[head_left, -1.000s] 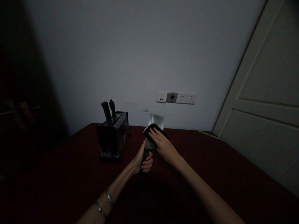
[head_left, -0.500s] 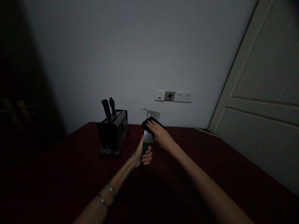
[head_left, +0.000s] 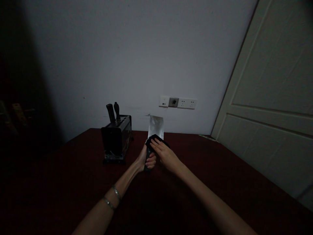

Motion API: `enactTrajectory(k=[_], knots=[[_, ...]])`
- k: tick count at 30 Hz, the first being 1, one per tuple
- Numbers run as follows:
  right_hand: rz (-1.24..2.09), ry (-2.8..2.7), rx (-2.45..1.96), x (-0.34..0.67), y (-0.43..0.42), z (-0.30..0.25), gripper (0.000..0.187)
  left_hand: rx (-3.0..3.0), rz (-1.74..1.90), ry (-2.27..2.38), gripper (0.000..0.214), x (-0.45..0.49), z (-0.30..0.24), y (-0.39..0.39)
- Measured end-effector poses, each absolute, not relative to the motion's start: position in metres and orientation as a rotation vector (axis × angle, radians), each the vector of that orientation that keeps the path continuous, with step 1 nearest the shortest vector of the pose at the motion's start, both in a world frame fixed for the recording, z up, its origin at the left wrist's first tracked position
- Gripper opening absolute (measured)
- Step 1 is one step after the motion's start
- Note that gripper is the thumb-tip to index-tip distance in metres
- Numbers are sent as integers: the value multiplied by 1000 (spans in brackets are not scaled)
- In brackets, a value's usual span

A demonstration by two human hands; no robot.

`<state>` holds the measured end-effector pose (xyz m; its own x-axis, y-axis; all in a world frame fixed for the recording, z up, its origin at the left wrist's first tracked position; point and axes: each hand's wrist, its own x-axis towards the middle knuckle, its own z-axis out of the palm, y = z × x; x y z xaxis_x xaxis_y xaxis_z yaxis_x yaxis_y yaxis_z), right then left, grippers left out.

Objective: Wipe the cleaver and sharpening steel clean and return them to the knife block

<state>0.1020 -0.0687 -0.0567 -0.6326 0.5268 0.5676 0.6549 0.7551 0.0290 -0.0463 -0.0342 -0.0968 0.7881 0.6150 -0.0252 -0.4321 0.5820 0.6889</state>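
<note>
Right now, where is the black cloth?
Just below the head view's centre, the black cloth is under the right hand, on the cleaver's blade by its handle.

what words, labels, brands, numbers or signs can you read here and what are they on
No text can be read.
Cleaver blade: no lettering can be made out.
Knife block: too dark to tell.
Wall sockets: small dark holes, no legible marks.

The black cloth [head_left: 155, 136] has slid down to the cleaver handle [head_left: 148, 154].
</note>
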Motion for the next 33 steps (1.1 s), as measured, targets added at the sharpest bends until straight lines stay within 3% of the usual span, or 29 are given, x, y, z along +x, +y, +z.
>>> enactTrajectory(k=[10,22,33], knots=[[-438,-2259,-1102,112,-13,7,65,810,523,250,72,-37,-88,-47],[-318,-2424,-905,96,-64,-52,56,759,619,289,71,-48,-94,-35],[-402,-2236,-1114,112,-4,6,70,837,531,223,69,-43,-89,-43]])
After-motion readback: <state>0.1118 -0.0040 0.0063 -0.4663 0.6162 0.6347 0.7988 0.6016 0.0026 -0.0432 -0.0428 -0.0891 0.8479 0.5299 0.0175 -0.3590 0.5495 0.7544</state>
